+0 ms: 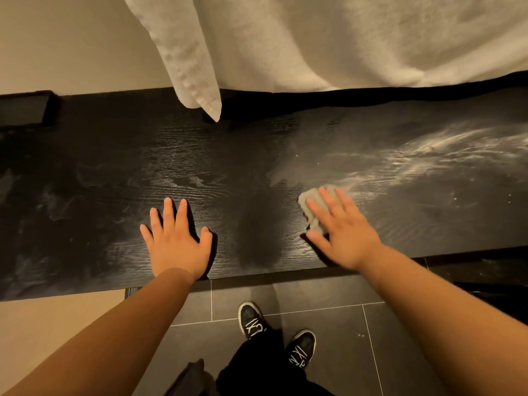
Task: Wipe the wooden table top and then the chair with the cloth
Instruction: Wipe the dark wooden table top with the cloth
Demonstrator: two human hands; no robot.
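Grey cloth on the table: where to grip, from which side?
Pinch the cloth at its bunched left edge, showing past the right hand that lies flat on it. Come from above-left: the crumpled folds rise off the table top, so fingers can close on them.

**Bare wood running both ways, fabric crowding the far edge**

The table top point(85, 172) is showing bare grained wood between the left hand point(175, 241) and the right hand point(340, 232), and out to either side of them. The left hand is lying flat near the front edge, and the right hand is pressing the cloth point(313, 200) flat. Along the far edge a white fabric point(343, 38) is hanging over the wood, with one corner point(210, 105) dipping low behind the gap. A dark box-like object point(25, 110) is sitting at the far left.
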